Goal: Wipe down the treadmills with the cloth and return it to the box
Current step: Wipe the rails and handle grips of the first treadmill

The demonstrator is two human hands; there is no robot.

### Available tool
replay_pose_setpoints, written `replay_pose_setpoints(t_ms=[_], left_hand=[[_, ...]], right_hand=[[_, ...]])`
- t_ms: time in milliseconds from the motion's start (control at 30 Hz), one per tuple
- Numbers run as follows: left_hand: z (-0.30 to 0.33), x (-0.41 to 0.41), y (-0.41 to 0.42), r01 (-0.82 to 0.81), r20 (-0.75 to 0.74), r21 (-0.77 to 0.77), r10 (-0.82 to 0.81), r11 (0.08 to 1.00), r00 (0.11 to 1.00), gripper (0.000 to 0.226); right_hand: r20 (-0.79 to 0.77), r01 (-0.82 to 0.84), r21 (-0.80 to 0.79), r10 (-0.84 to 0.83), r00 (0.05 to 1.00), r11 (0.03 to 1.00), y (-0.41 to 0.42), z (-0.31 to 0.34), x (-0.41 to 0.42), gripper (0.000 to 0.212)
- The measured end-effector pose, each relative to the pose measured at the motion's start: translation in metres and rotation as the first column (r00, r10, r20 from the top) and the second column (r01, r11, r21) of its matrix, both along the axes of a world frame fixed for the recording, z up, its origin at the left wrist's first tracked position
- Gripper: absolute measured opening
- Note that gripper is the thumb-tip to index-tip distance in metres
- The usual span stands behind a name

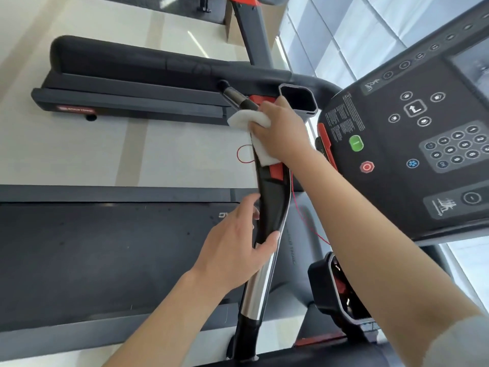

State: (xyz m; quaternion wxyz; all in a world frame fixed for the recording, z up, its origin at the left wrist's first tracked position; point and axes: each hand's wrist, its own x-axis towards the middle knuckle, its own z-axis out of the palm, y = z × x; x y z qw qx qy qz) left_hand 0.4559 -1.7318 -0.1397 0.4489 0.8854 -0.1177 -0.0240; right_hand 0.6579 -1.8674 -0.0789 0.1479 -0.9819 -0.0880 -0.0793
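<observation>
My right hand [280,131] grips a white cloth [246,120] and presses it onto the upper part of a black and silver treadmill handrail [272,205], near the red trim. Lower on the same rail, my left hand [238,242] holds it, thumb over one side and fingers on the other. The treadmill's belt [105,250] lies below left. Its console [423,128], with keypad and green and red buttons, is at the right. No box is in view.
A second treadmill [132,83] stands beyond a strip of pale floor [158,154]. A thin red safety cord [244,153] hangs by the rail. A black cup holder [333,290] sits under my right forearm. Windows fill the far right.
</observation>
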Motion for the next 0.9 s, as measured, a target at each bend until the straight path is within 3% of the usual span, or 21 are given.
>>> replay_pose_setpoints(t_ms=[167, 333, 433, 567, 900], left_hand=[[0.003, 0.0, -0.004, -0.007, 0.012, -0.014, 0.007, 1.0, 1.0, 0.06], [0.002, 0.0, -0.002, 0.001, 0.012, -0.004, -0.001, 1.0, 1.0, 0.063], [0.004, 0.0, -0.002, 0.016, 0.018, 0.004, -0.016, 1.0, 1.0, 0.065], [0.003, 0.002, 0.0, 0.017, 0.016, 0.018, -0.017, 1.0, 1.0, 0.067], [0.006, -0.001, -0.003, 0.001, -0.006, -0.01, -0.001, 1.0, 1.0, 0.056]], right_hand=[[0.087, -0.046, 0.044, 0.042, 0.995, 0.998, -0.016, -0.01, -0.064, 0.024], [0.024, 0.044, 0.03, -0.045, 0.999, 0.999, 0.0, 0.003, 0.005, 0.032], [-0.049, 0.025, -0.034, -0.027, 0.998, 0.999, 0.015, 0.008, 0.055, 0.035], [-0.057, -0.014, -0.091, 0.009, 0.998, 0.996, 0.022, 0.003, 0.063, 0.029], [0.08, 0.134, 0.327, -0.169, 0.982, 0.935, -0.01, -0.02, -0.066, 0.024]])
